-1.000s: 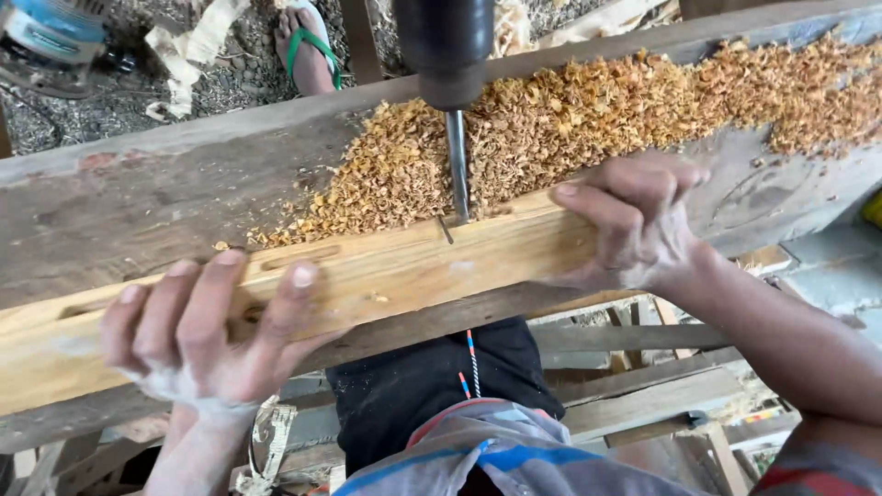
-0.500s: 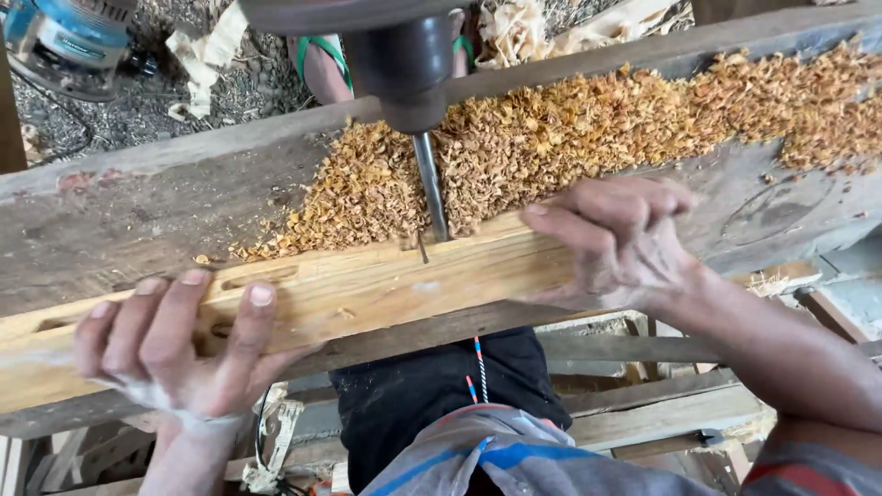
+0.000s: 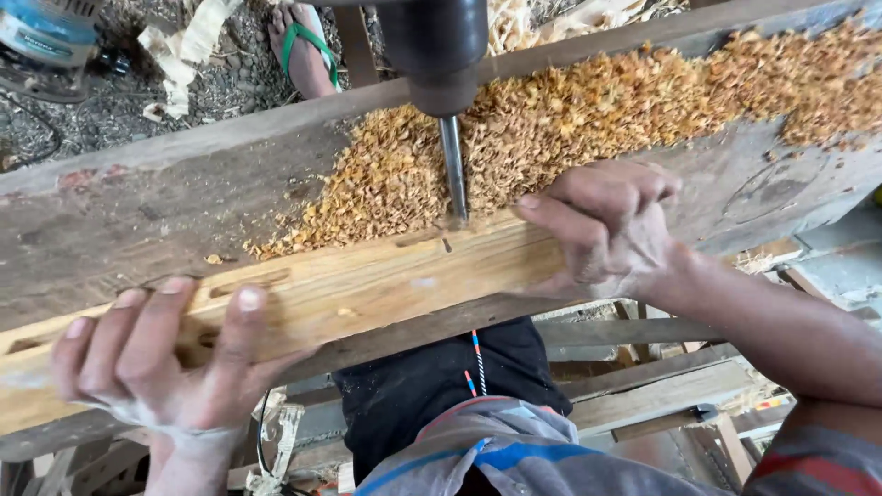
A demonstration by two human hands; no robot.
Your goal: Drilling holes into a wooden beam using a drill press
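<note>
Shaving-strewn worktop (image 3: 138, 220): a beam (image 3: 367, 289) lies along its near edge under the drill bit (image 3: 453, 170). Left hand (image 3: 161, 367) and right hand (image 3: 606, 230) grip it, fingers wrapped over it.

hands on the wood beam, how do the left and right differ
The left hand lies with fingers spread over the beam, far from the bit. The right hand is curled, beside the bit. The left looks dusted white; the right does not. Both press on the beam.
</note>
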